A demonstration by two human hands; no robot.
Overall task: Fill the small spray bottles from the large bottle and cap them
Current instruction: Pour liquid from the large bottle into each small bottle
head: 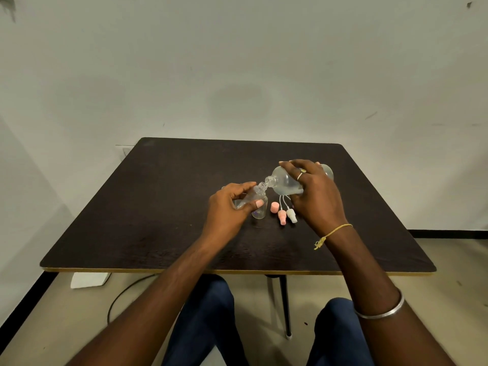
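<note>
We have the left hand (227, 207) gripping a tilted small spray bottle (252, 196) above the table (158, 207), right hand (317, 194) gripping the tipped large bottle (285, 182), mouth to mouth, caps (282, 217) lying just below.

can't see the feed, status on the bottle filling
Left hand grips small bottle, tilted. Right hand tips large bottle, necks meeting. Spray caps loose on table, nothing in the way.
</note>
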